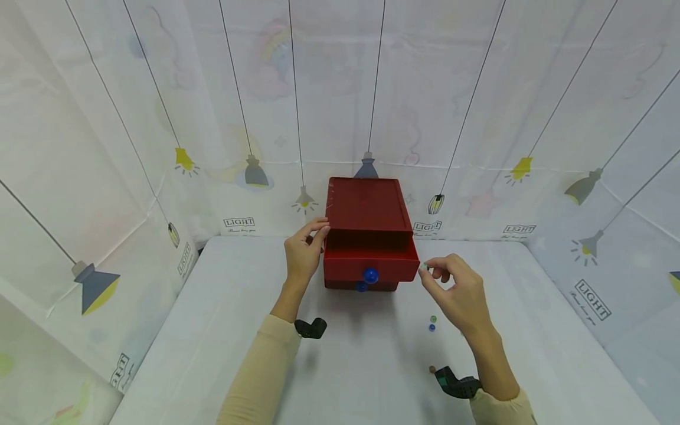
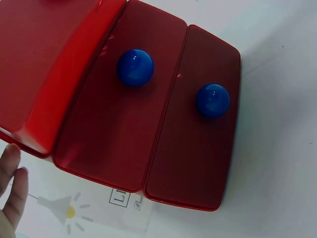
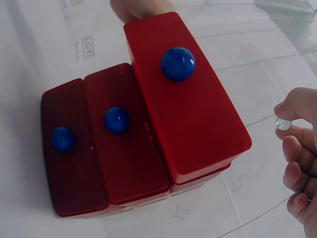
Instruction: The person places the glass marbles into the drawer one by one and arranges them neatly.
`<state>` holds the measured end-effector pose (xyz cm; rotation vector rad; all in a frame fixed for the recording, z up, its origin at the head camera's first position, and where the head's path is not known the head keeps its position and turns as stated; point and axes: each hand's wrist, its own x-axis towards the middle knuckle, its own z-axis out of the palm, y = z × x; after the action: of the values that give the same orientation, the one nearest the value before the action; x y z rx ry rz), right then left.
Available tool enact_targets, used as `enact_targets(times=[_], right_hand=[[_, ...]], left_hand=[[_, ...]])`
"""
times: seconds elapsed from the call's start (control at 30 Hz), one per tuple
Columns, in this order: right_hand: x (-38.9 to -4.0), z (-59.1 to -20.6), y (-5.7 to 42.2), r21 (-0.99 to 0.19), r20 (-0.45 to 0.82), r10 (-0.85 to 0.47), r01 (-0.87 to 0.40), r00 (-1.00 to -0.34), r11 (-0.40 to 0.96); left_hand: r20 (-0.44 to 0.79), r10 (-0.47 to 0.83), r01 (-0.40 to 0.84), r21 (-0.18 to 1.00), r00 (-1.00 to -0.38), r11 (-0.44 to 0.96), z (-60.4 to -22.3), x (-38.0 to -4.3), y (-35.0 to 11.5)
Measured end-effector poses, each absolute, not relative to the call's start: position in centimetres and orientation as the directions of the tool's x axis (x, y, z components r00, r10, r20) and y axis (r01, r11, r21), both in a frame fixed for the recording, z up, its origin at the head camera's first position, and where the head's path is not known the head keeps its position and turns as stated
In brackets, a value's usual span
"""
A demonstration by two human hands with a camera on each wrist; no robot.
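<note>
A small red cabinet with three drawers and round blue knobs stands at the back of the table. Its top drawer is pulled out, and the inside shows dark from above. Fingertips of my left hand rest at the cabinet's upper left edge; the left wrist view shows them by the side of the drawer. Just right of the open drawer's front corner, my right hand pinches a clear glass marble between thumb and index finger, with the other fingers curled.
On the white table, a green marble and a blue marble lie below my right hand. A brown marble lies nearer, beside the right wrist camera. A printed white curtain hangs close behind the cabinet.
</note>
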<state>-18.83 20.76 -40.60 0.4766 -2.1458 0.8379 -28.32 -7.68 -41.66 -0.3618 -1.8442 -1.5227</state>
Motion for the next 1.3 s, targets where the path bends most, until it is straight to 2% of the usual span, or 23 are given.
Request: enact_targets(times=[0.5, 0.8, 1.13, 1.3], right_hand=[[-20.7, -39.1, 19.7, -0.391, 0.755, -0.104, -0.572, -0.647, 0.721], [-22.4, -38.4, 19.2, -0.364, 0.72, -0.175, -0.581, -0.671, 0.728], [-23.5, -38.4, 19.0, -0.374, 0.633, -0.201, -0.523, -0.747, 0.766], [-23.7, -38.3, 18.9, -0.377, 0.615, -0.202, -0.509, -0.762, 0.774]], left_hand=[[0.657, -0.225, 0.608, 0.753, -0.72, 0.251, -41.7, -28.3, -7.7], [0.659, -0.228, 0.609, 0.751, -0.717, 0.254, -41.7, -28.4, -7.7], [0.663, -0.225, 0.614, 0.748, -0.715, 0.252, -41.9, -28.5, -7.7], [0.658, -0.229, 0.611, 0.752, -0.717, 0.249, -41.9, -28.5, -7.8]])
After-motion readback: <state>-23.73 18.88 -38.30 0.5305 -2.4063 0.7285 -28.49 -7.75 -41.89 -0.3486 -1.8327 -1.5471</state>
